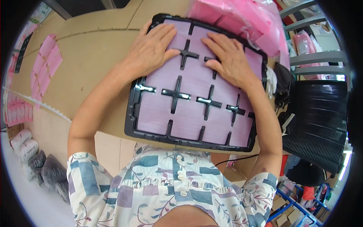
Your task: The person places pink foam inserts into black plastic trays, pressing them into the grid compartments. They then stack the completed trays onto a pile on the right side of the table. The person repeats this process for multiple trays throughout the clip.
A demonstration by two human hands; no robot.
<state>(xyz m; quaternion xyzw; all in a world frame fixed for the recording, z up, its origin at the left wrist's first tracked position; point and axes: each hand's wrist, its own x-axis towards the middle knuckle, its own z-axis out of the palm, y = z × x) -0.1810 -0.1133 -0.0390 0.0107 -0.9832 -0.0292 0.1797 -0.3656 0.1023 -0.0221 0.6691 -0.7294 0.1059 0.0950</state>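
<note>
A black plastic tray lies on the cardboard-covered table, reaching a little past its near edge. Pale purple sheet material fills its compartments, and black cross-shaped dividers stand up between them. My left hand rests flat on the far left part of the tray, fingers stretched over the purple surface, thumb beside a divider. My right hand lies palm down over the far middle part, fingers spread and partly covering another divider. Neither hand grips anything.
Pink sheets in clear plastic lie behind the tray. A cut pink sheet is on the table at left. At right are a black bag and a black ribbed chair. Bundles and dark bags sit on the floor, lower left.
</note>
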